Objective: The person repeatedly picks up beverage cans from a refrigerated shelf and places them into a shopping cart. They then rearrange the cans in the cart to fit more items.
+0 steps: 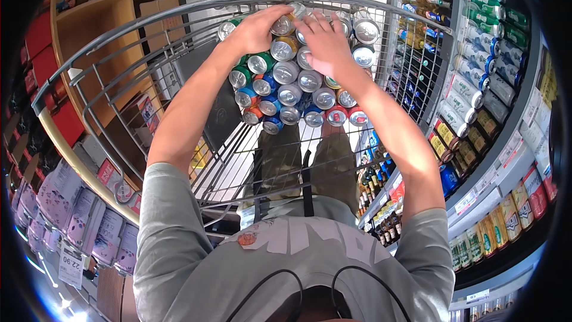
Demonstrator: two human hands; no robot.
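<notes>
While the left hand (255, 31) curves over the far rows of cans (286, 73) in the shopping cart (138, 24), its grip unclear, the right hand (328, 50) fans out nearby, seemingly clasping nothing. Settling cans appears in hand; the next move likely calls for light, level pressure.

left hand (257, 33) | right hand (329, 46) – both at far cans (282, 26) | in wire cart (357, 0)

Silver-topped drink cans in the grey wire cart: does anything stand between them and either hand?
Nothing visible does. The bare left hand and bare right hand are right over the silver-topped drink cans; the grey wire cart rim curves beyond them, not between.
</notes>
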